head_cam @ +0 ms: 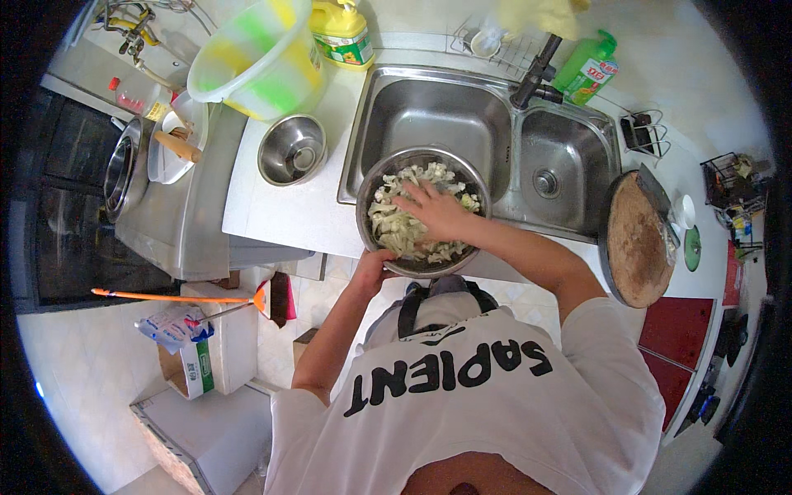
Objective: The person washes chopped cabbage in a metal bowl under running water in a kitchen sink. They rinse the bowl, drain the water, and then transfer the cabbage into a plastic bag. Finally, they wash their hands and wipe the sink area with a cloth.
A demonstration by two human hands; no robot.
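Observation:
A round stainless steel bowl (364, 216) filled with cut pale vegetable pieces, which look like cauliflower (396, 226), is at the front edge of the sink. My left hand (373, 270) grips its rim at the near left side. Palm down, my right hand (436, 213) rests on the pieces with its fingers somewhat apart; the fingertips are partly among them. Behind the bowl lies the large basin of the steel double sink (445, 102), dry-looking and partly hidden by the bowl.
Left on the counter stand a smaller steel bowl (292, 151) and a large green-yellow plastic tub (253, 62). The black faucet (533, 77) rises behind the sink. To the right, a cleaver (654, 192) lies on a round wooden chopping board (637, 247). A green soap bottle (585, 71) is at the back.

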